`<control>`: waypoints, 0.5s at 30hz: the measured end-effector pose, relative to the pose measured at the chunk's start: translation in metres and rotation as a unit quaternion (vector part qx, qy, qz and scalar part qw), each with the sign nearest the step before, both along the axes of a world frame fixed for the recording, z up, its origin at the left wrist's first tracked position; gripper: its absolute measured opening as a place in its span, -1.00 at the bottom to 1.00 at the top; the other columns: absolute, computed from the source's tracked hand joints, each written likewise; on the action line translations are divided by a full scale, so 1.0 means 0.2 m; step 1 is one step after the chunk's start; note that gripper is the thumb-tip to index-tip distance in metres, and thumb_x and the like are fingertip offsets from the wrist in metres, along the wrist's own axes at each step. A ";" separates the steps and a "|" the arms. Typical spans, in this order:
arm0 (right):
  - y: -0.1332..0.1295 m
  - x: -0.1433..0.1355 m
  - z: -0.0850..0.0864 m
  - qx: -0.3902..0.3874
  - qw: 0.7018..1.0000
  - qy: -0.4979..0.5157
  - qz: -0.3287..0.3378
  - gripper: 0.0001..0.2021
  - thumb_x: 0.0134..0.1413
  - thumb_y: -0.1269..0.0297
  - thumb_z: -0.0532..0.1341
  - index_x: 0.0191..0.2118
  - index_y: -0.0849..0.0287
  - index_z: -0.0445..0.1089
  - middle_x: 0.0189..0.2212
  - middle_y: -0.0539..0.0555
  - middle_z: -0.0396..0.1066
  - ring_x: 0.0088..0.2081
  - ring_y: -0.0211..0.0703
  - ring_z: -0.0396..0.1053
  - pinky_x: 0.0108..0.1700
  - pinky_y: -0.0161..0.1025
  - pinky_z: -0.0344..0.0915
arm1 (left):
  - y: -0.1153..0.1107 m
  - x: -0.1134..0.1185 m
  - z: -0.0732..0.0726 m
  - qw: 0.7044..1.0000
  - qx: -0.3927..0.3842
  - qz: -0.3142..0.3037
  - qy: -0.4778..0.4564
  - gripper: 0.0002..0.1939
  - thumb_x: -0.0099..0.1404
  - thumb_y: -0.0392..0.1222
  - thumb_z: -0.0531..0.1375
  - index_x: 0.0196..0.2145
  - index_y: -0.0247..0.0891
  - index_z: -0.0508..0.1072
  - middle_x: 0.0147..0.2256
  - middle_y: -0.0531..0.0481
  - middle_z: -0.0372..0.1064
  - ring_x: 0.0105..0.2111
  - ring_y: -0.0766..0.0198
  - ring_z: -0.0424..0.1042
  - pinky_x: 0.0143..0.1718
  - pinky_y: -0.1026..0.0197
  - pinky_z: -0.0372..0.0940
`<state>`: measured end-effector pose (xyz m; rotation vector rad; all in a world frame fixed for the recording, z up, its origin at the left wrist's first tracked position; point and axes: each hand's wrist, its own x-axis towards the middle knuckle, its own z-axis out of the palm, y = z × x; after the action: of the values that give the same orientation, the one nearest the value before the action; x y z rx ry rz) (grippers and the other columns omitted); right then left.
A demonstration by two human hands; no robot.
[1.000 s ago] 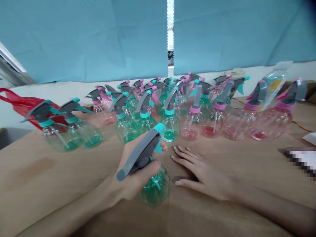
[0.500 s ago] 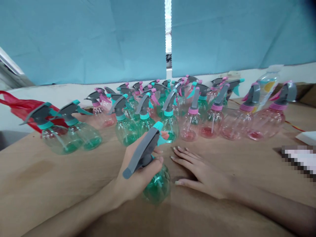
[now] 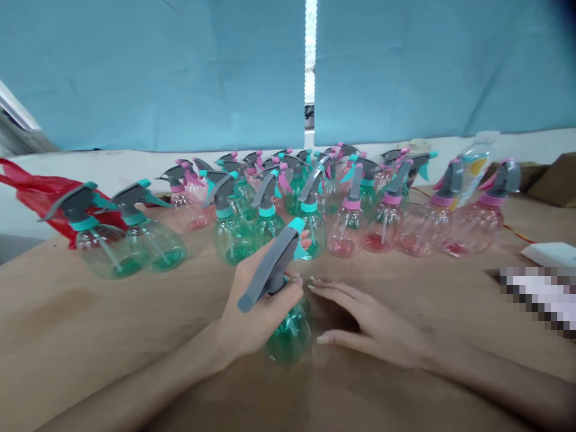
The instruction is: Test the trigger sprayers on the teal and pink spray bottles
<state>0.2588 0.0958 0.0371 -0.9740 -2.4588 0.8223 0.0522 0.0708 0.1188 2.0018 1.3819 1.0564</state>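
My left hand (image 3: pixel 261 306) is wrapped round the neck of a green spray bottle (image 3: pixel 290 339) with a grey and teal trigger head, near the front middle of the wooden table. Just right of that bottle, my right hand (image 3: pixel 364 318) holds nothing, its thumb apart from the fingers and close to the tabletop. Behind both hands stand several green bottles, one (image 3: pixel 231 237) with a teal collar, and several pink bottles, one (image 3: pixel 344 234) with a pink collar. Each shows a little coloured content or tint at its base.
Two green spray bottles (image 3: pixel 166 246) stand at the left beside a red plastic bag (image 3: pixel 49 201). A clear bottle (image 3: pixel 477 162) and a cardboard box (image 3: pixel 555 180) are at the back right. A white object (image 3: pixel 551 254) and a pixelated item (image 3: pixel 540 294) lie at the right.
My left hand and its bottle have shifted slightly right and up in view. My right hand's fingers are closer together, and the view has turned a little.
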 end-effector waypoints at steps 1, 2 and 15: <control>-0.02 -0.02 0.04 -0.015 1.000 0.014 0.001 -0.33 0.10 -0.10 0.15 0.26 0.07 0.05 0.24 0.15 0.11 0.23 0.05 0.08 0.20 0.07 0.09 | 0.00 0.00 -0.01 1.000 0.002 -0.004 -0.003 -0.66 0.20 -0.28 0.05 -0.05 -0.11 0.31 -0.50 0.15 0.29 -0.49 0.30 0.33 -0.43 0.24 0.27; -0.04 -0.04 0.07 -0.026 0.999 0.031 0.006 -0.33 0.09 -0.09 0.17 0.25 0.06 0.07 0.22 0.15 0.15 0.21 0.06 0.12 0.19 0.07 0.11 | 0.00 -0.01 -0.02 1.000 0.003 -0.002 -0.006 -0.72 0.20 -0.28 0.06 -0.11 -0.13 0.33 -0.50 0.15 0.29 -0.49 0.30 0.34 -0.43 0.24 0.27; -0.13 -0.34 0.15 -0.020 0.994 0.103 -0.022 -0.16 -0.10 -0.08 0.31 0.25 0.08 -0.03 0.13 0.17 0.25 0.11 0.10 0.24 0.03 0.02 0.27 | -0.02 -0.08 0.00 1.000 0.001 0.018 -0.024 -0.64 0.15 -0.31 0.10 -0.07 -0.20 0.37 -0.40 0.07 0.40 -0.43 0.27 0.41 -0.34 0.19 0.35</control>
<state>0.1905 0.0704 0.0679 -0.9047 -2.2464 0.9119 0.0357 0.0669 0.1193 1.9459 1.3979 1.1148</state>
